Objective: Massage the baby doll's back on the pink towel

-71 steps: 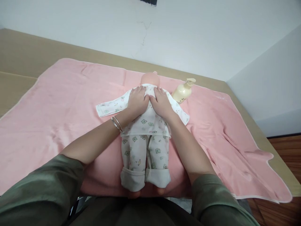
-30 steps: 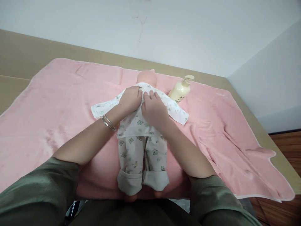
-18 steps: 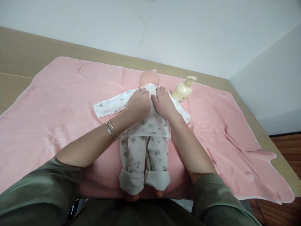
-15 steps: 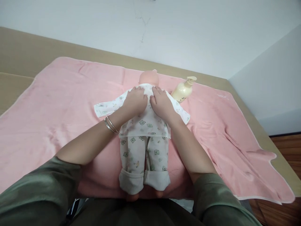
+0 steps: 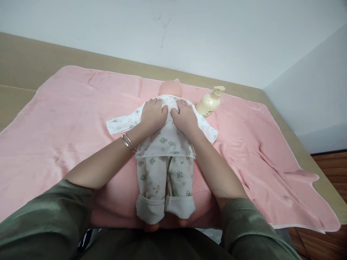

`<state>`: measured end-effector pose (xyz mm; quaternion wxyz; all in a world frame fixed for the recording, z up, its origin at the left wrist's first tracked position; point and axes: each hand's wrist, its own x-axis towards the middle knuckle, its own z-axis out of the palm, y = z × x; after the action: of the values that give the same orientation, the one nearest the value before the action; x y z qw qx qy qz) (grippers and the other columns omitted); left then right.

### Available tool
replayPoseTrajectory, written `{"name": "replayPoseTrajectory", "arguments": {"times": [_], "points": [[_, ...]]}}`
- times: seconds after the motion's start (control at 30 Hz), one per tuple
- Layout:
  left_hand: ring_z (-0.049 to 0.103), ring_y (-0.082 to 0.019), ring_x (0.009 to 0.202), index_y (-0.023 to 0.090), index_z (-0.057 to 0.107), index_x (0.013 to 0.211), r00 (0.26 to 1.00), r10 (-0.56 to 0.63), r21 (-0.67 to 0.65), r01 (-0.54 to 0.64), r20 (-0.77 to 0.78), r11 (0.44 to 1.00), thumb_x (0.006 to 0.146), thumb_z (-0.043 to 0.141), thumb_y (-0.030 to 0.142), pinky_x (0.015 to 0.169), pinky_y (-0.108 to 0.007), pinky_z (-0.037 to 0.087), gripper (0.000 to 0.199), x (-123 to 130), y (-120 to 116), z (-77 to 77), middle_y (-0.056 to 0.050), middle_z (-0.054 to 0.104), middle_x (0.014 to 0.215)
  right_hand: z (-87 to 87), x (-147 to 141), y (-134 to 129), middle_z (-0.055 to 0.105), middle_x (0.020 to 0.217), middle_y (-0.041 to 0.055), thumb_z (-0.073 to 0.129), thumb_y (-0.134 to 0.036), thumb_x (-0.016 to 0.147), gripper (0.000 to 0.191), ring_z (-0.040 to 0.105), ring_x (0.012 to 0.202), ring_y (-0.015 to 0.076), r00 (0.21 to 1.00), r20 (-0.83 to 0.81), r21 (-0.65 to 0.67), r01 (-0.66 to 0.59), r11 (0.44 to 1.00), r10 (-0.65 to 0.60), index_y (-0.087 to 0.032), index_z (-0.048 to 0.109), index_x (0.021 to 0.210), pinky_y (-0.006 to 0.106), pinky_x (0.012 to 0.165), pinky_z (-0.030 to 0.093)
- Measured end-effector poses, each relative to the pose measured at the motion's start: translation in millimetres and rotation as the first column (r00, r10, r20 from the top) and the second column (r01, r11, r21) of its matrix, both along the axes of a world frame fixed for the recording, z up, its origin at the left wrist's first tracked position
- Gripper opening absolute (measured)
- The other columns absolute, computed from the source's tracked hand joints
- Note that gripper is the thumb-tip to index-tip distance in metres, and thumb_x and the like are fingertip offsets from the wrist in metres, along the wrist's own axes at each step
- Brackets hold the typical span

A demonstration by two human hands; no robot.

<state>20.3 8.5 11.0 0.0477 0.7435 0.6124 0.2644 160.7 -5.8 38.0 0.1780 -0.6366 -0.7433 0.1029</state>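
Note:
A baby doll (image 5: 170, 88) lies face down, its bald head toward the wall and its feet toward me. It wears a white printed top (image 5: 165, 141) and matching trousers (image 5: 154, 180) with rolled cuffs. My left hand (image 5: 154, 115) rests flat on the left of the upper back, fingers extended and thumb out. Across from it, my right hand (image 5: 185, 117) lies on the right shoulder area in the same way, with a small gap between the thumbs. Neither hand grasps anything. A cream pump bottle (image 5: 209, 104) is just beyond the doll's right sleeve.
A pink blanket (image 5: 73, 119) with creases on its right side lies under the doll and bottle. It covers much of a wooden table (image 5: 67, 54) that meets a white wall (image 5: 108, 29). The blanket's front right corner hangs past the table edge.
My hands stay on the doll's upper back. The left thumb has lifted slightly away from the fingers, and the whole view has shifted a little.

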Motion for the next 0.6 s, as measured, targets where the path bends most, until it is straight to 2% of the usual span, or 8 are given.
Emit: {"name": "replayPoseTrajectory", "arguments": {"times": [0.07, 0.2, 0.37, 0.5, 0.6], "points": [[0.062, -0.034, 0.121, 0.010, 0.065, 0.118, 1.000, -0.005, -0.005, 0.005, -0.011, 1.000, 0.100, 0.030, 0.027, 0.112, -0.051, 0.046, 0.043, 0, -1, 1.0, -0.021, 0.070, 0.123, -2.6, 3, 6, 0.045, 0.165, 0.0199, 0.035, -0.031, 0.097, 0.065, 0.036, 0.158, 0.0335, 1.000, 0.001, -0.004, 0.001, 1.000, -0.001, -0.001, 0.046, 0.154, 0.055, 0.133, 0.022], [0.061, -0.034, 0.123, 0.010, 0.065, 0.121, 1.000, 0.001, -0.015, 0.000, 0.025, 1.000, 0.100, 0.031, 0.027, 0.114, -0.052, 0.045, 0.043, 0, 0, -0.2, -0.021, 0.070, 0.125, -6.8, 6, 7, 0.041, 0.167, 0.0198, 0.035, -0.034, 0.098, 0.067, 0.033, 0.159, 0.0340, 0.999, -0.026, -0.001, -0.028, 1.000, 0.028, -0.002, 0.043, 0.156, 0.058, 0.133, 0.020], [0.062, -0.032, 0.123, 0.012, 0.065, 0.120, 0.999, 0.013, 0.008, -0.013, 0.031, 1.000, 0.099, 0.033, 0.027, 0.113, -0.050, 0.045, 0.041, 1, 3, -5.5, -0.019, 0.071, 0.124, -8.1, 12, 9, 0.035, 0.170, 0.0205, 0.040, -0.040, 0.096, 0.074, 0.026, 0.162, 0.0339, 0.996, -0.027, -0.024, -0.081, 0.996, 0.080, 0.000, 0.038, 0.158, 0.055, 0.134, 0.018], [0.062, -0.032, 0.122, 0.013, 0.065, 0.121, 1.000, 0.001, -0.005, -0.001, 0.017, 1.000, 0.099, 0.033, 0.029, 0.113, -0.049, 0.046, 0.041, -1, 5, -5.3, -0.018, 0.071, 0.124, -8.7, 14, 11, 0.036, 0.170, 0.0196, 0.040, -0.041, 0.097, 0.074, 0.028, 0.162, 0.0334, 0.996, -0.035, -0.020, -0.085, 0.996, 0.085, -0.001, 0.038, 0.159, 0.054, 0.134, 0.020], [0.061, -0.032, 0.122, 0.013, 0.063, 0.125, 0.999, -0.052, -0.044, 0.051, -0.011, 0.998, 0.100, 0.034, 0.030, 0.113, -0.049, 0.046, 0.042, -5, 7, -2.1, -0.018, 0.069, 0.128, -8.6, 15, 10, 0.037, 0.169, 0.0203, 0.041, -0.041, 0.097, 0.075, 0.030, 0.161, 0.0327, 0.995, -0.038, -0.015, -0.094, 0.995, 0.093, 0.001, 0.038, 0.159, 0.052, 0.134, 0.022]]}}
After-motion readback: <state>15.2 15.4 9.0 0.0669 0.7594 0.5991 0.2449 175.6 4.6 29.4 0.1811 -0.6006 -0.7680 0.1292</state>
